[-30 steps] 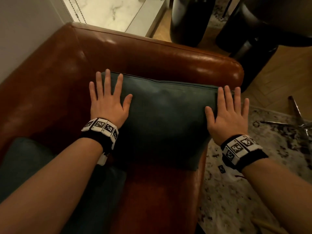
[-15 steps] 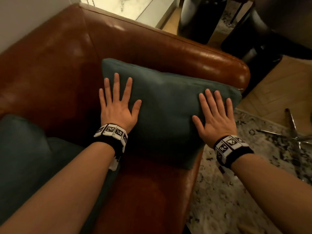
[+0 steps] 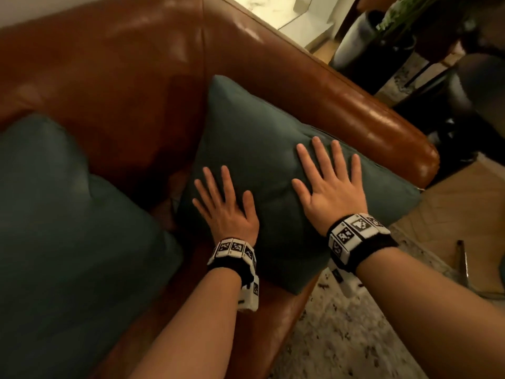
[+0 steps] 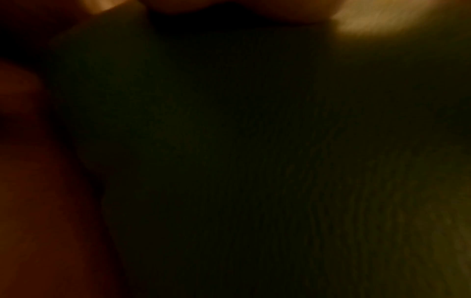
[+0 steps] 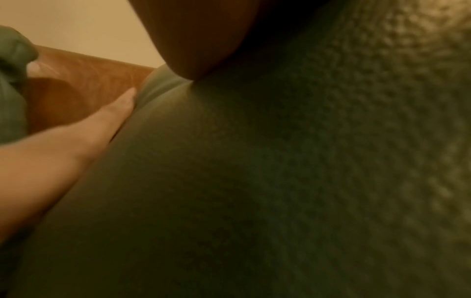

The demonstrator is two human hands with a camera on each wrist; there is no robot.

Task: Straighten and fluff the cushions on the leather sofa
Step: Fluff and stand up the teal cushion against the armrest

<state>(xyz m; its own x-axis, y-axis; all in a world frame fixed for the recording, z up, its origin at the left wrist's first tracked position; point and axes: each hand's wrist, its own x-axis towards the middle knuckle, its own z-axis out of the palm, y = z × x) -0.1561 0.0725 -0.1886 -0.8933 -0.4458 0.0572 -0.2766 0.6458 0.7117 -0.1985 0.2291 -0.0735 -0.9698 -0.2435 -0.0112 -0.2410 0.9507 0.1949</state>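
A dark green cushion (image 3: 262,138) leans in the corner of the brown leather sofa (image 3: 131,77), against its armrest (image 3: 355,110). My left hand (image 3: 226,203) lies flat on the cushion's lower left part, fingers straight and spread. My right hand (image 3: 330,181) presses flat on its middle right, fingers spread, denting the fabric. The right wrist view shows the cushion cloth (image 5: 254,181) close up, with the left hand (image 5: 84,131) lying along it. The left wrist view is dark, filled by the green fabric (image 4: 229,141).
A second green cushion (image 3: 68,228) lies on the seat at the left. A speckled rug (image 3: 341,337) covers the floor at the lower right. Dark vases (image 3: 363,47) and furniture stand beyond the armrest, and a metal leg (image 3: 461,261) sits at the right.
Both hands have slid inward from the cushion's outer edges toward its middle, staying flat. The view has swung left, bringing the second cushion into sight.
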